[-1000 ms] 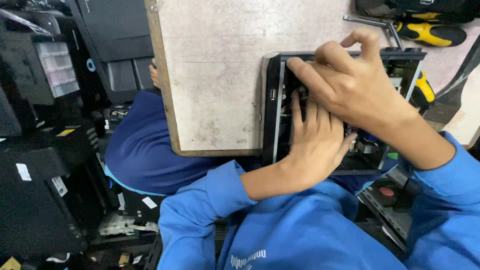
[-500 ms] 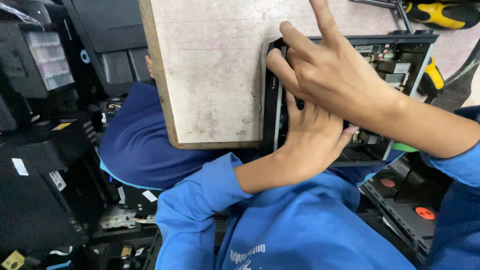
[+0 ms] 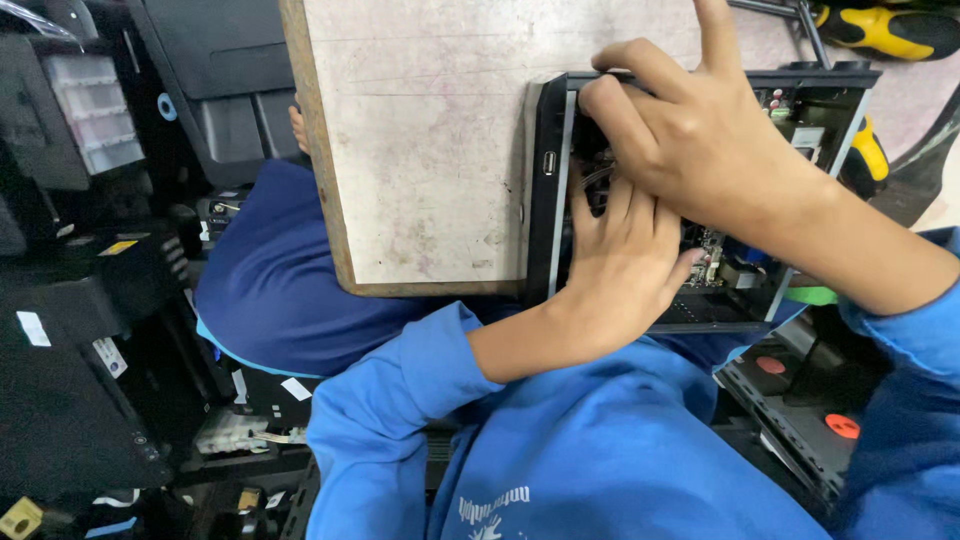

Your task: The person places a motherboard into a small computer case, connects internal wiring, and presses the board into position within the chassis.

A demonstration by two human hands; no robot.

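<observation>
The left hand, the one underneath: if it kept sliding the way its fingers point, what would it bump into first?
Probably the parts inside the open black box. The left hand already reaches in under the right hand, though depth is hard to judge.

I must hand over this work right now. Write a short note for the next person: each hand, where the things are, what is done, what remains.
Left hand: inside the opened black device, fingers reaching among its inner parts; whether it grips anything is hidden.
Right hand: lies over the left, fingers curled at the device's top edge.
Device: rests at the worn board's right edge, cover off, circuit boards exposed.
Yellow-handled tool: lies behind, untouched.
Done: housing opened. Left: the work inside is not finished; both hands are in it.
</observation>
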